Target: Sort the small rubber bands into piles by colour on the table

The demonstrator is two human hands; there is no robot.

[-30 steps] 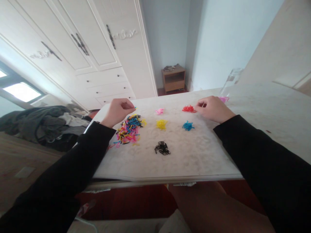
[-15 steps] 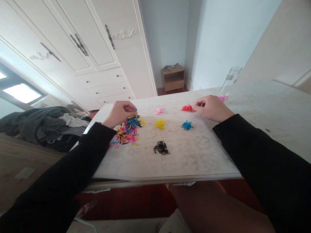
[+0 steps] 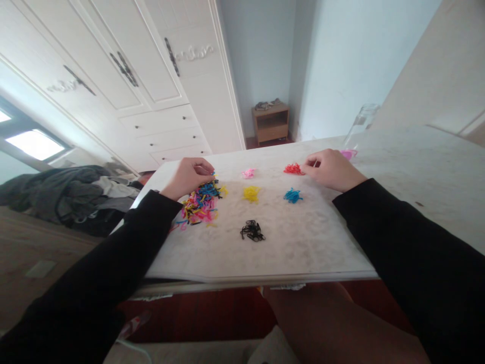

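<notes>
My left hand (image 3: 190, 177) is closed in a pinch at the far edge of a pile of mixed-colour rubber bands (image 3: 200, 205). A bit of a blue rubber band (image 3: 213, 173) shows at its fingertips. My right hand (image 3: 331, 169) is also pinched, its fingertips touching the right side of a small heap of red rubber bands (image 3: 292, 169); what lies between those fingers is hidden. Between the hands are separate heaps of pink rubber bands (image 3: 249, 173), yellow rubber bands (image 3: 250, 193) and blue rubber bands (image 3: 292, 195). Black rubber bands (image 3: 252, 231) lie nearer to me.
The heaps lie on a white table (image 3: 303, 247). Behind my right hand are a clear glass container (image 3: 361, 124) and a pink object (image 3: 349, 153). Dark clothes (image 3: 56, 197) are piled left of the table. A wooden nightstand (image 3: 271, 124) and white wardrobe (image 3: 151, 60) stand beyond.
Both hands stay at nearly the same spots, with the left fingertips only slightly shifted. The heaps look the same.
</notes>
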